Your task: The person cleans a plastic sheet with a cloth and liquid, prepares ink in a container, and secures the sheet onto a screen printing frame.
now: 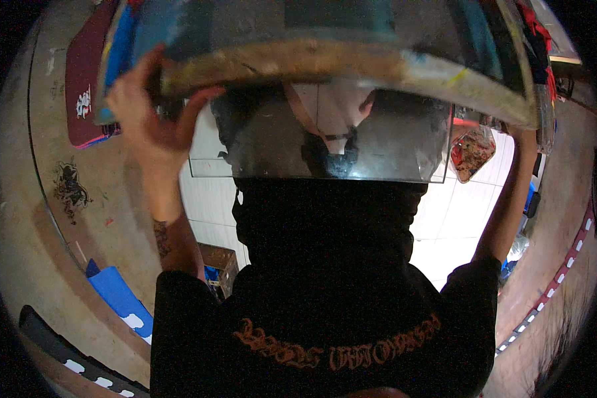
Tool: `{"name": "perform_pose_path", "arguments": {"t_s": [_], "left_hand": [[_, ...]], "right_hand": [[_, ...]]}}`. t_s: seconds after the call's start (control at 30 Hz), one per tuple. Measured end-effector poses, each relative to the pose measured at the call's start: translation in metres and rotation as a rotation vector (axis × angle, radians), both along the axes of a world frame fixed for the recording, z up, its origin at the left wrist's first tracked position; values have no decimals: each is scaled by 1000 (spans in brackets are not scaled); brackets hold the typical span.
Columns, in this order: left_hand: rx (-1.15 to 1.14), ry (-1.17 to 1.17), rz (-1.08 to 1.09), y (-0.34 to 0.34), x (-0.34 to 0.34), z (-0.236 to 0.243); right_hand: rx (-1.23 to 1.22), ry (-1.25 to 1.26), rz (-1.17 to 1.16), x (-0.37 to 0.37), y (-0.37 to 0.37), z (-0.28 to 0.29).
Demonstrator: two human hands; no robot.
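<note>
both hands (154, 109) grip a scuffed, clear-bottomed tray (325, 63) overhead.

You've got the big wooden-edged framed panel (325, 63) up across the top of your view, with the clear glass pane (385, 156) just beneath it, in front of your chest. Your left hand (146, 113) clamps the panel's left end; your right hand (528, 136) meets its right corner, fingers hidden behind the edge. Beyond the left end lies a maroon flat pad (83, 79). Below your left forearm sits a brown cardboard box (219, 259) on the white tiled floor (458, 219), with a blue sheet with white patches (119, 298) to its left. A red patterned bag (471, 152) hangs just beside the pane's right edge.
</note>
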State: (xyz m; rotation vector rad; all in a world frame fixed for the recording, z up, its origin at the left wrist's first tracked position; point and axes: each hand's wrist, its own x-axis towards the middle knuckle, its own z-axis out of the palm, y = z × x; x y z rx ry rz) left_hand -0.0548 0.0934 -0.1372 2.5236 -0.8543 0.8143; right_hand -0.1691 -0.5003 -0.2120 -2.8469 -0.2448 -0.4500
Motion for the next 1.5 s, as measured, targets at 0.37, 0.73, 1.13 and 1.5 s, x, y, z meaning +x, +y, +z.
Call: {"name": "perform_pose_path", "arguments": {"t_s": [0.37,0.73,1.13,1.5], "left_hand": [[58,249,20,0,-14,-43],[95,326,28,2,-14,-41],[-51,218,-10,-7,-6,-2],[-386,-160,87,-24,79,127]], "right_hand": [[-166,151,-130,15,33,24],[-115,214,-187,15,45,33],[-190,113,-110,1,25,28],[113,1,-136,33,115,92]]}}
